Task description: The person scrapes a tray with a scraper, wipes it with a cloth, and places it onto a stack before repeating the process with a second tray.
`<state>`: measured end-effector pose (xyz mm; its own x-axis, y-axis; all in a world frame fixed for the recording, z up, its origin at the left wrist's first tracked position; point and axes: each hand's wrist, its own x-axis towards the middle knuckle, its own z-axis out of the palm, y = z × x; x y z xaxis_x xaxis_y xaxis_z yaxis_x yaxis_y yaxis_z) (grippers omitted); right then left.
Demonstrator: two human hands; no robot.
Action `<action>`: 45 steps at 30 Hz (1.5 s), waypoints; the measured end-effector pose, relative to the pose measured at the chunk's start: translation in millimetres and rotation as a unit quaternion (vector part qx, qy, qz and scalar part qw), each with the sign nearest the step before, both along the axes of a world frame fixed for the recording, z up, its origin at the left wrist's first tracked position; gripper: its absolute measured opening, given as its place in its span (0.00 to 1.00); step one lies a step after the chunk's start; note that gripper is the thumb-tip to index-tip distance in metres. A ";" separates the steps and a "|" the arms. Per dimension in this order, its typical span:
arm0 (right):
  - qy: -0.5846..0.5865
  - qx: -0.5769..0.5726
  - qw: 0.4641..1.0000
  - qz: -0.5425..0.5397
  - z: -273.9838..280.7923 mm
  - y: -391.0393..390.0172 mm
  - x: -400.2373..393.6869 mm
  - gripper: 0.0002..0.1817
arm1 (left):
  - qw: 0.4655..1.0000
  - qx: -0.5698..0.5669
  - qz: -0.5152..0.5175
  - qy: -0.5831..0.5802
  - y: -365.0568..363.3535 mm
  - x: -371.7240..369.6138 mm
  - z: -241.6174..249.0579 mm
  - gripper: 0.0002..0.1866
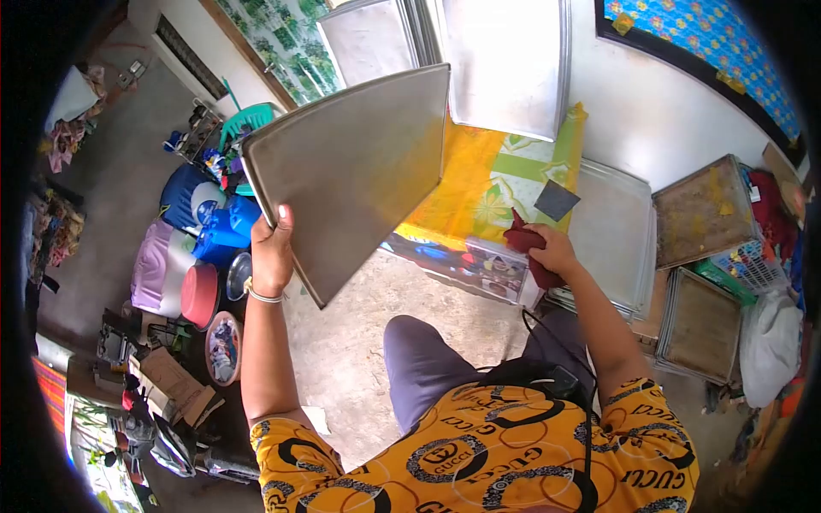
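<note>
- We see the left hand (272, 256), arm raised, gripping the lower edge of a large flat grey metal baking tray (355, 167), tilted up in the air.
- The right hand (554, 250), arm stretched forward, is closed around a crumpled dark red cloth (523, 242) just above a stack of similar grey trays (611, 235).
- Two brown-stained square trays (703, 209) sit further right.

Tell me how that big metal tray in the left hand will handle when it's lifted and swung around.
The metal tray looks stiff: it stays flat though the left hand grips only one edge. Probably light for its size, since one hand holds it up. Its smooth, wide surface may be slippery and awkward to turn; the right hand holds a red cloth.
</note>
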<state>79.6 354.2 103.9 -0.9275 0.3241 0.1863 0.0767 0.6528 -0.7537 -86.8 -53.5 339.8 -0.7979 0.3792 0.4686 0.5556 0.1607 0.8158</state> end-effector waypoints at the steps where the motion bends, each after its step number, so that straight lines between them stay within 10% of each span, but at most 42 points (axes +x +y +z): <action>1: 0.000 -0.006 1.000 -0.004 -1.4 1.1 -0.6 0.28 | 0.997 0.052 0.011 -0.048 -7.9 -0.3 -6.8 0.11; 10: 0.168 -0.143 0.972 -0.080 26.6 -16.2 -37.2 0.26 | 0.947 0.293 0.054 -0.121 -43.3 50.0 -36.2 0.23; 22: 0.408 0.088 0.856 0.305 171.8 -273.8 -4.0 0.34 | 0.904 0.398 0.032 -0.152 -30.1 122.3 -41.2 0.27; 35: 0.349 -0.128 0.927 -0.052 114.1 -153.6 -148.4 0.23 | 0.846 0.519 -0.032 -0.121 -90.3 186.2 -39.6 0.24; 45: 0.522 0.018 0.752 0.401 237.7 -352.8 -39.1 0.33 | 0.915 0.400 0.037 -0.017 -80.8 184.8 -44.0 0.24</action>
